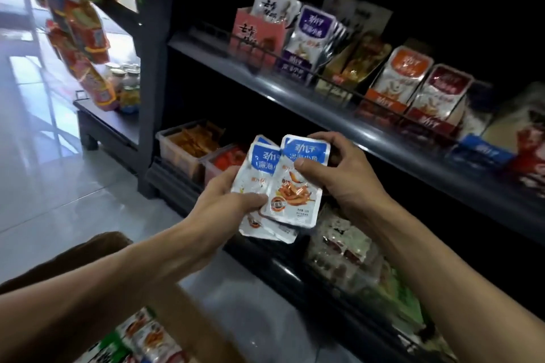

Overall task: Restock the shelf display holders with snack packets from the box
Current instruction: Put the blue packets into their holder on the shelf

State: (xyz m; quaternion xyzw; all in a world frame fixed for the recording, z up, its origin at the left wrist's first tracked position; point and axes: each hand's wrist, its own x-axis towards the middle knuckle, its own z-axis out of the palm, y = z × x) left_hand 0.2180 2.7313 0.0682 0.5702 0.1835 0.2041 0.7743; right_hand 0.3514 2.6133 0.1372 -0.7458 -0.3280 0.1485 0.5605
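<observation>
left hand (pixel 233 200): closed on the lower edge of a fanned stack of silvery-white foil snack packets with blue tops (pixel 265 186), thumb on the front.
right hand (pixel 339 168): pinching the front blue-topped packet (pixel 298 183) near its top, thumb on its face.
packets: held in front of the dark metal shelf (pixel 265 91), between its two levels.
shelf holders: cardboard display holders (pixel 383 97) stand in a row on the upper level, behind a wire rail.
box: brown cardboard box (pixel 97 247) at bottom left, more packets inside.

The brown cardboard box (pixel 97 256) is cut off by the bottom edge. Hanging red snack strips (pixel 85 47) are motion-blurred. The rear blue-topped silver snack packets (pixel 259 165) are mostly hidden behind the front one.
</observation>
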